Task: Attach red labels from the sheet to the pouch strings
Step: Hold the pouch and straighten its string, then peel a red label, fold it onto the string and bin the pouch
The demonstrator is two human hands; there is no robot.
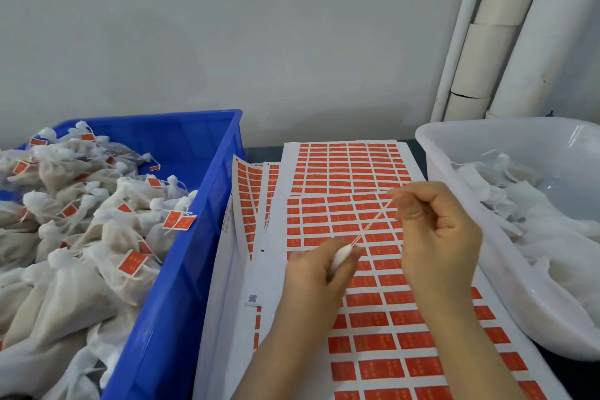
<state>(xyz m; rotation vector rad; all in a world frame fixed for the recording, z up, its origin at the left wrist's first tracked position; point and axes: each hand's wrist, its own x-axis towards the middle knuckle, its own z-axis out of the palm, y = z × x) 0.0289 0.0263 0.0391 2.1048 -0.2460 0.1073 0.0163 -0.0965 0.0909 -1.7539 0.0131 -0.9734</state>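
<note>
Blue crate (207, 204) — labelled pouches (97, 224); white tub (506, 136) — plain pouches (552, 214).

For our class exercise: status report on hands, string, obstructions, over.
Left hand grips small white fabric pouch. Right hand pinches its thin white string taut. String unlabelled. Nothing blocking.

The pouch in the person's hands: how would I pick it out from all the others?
Between the blue crate and the white tub lie red label sheets. Above them the left hand grips one pouch. Only its string runs taut to the right hand.
</note>
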